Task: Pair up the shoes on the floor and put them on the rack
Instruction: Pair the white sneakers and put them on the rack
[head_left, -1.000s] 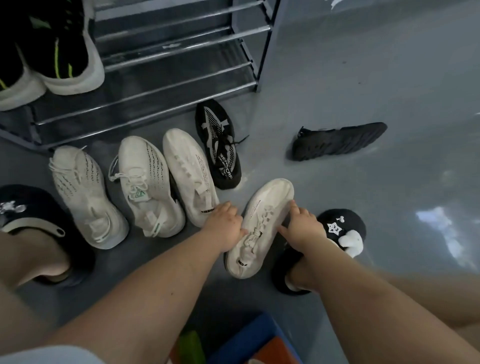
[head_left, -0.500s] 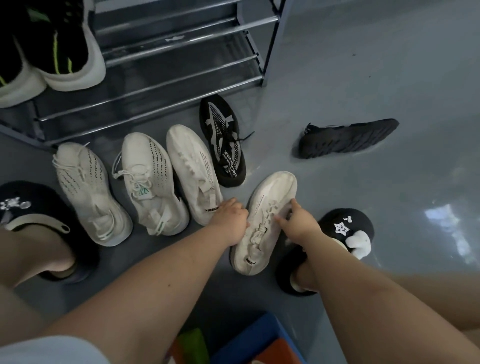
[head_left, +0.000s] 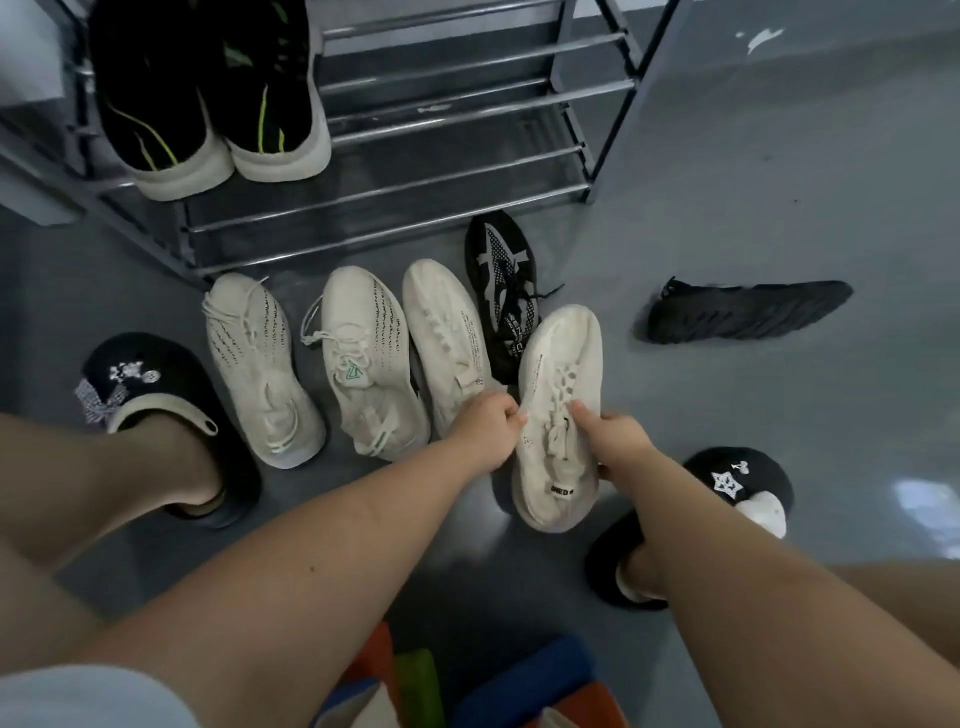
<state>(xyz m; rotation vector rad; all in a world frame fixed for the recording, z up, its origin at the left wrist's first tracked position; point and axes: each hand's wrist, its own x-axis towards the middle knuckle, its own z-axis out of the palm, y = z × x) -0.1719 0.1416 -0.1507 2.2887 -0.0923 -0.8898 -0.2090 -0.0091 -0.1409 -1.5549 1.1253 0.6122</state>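
Both hands hold one cream sneaker (head_left: 563, 358) by its sides, raised off the grey floor with its toe pointing away. My left hand (head_left: 485, 428) grips its left edge and my right hand (head_left: 615, 439) its right edge. Its matching cream sneaker (head_left: 447, 338) lies on the floor just to the left. Two more cream sneakers with black dotted lines (head_left: 254, 358) (head_left: 363, 358) lie further left. A black patterned sneaker (head_left: 501, 280) sits behind the held shoe. Another black sneaker (head_left: 748, 312) lies on its side to the right. The metal rack (head_left: 457, 119) stands behind them.
A black pair with green stripes and white soles (head_left: 208, 104) sits on the rack's left side. My feet wear black slippers (head_left: 156, 384) (head_left: 727, 483) on either side. Coloured items (head_left: 519, 680) lie at the bottom edge. Bare grey floor stretches to the right.
Both hands have lifted the cream sneaker off the floor and brought it closer to its match on the left. The camera has tilted up, showing more of the rack.
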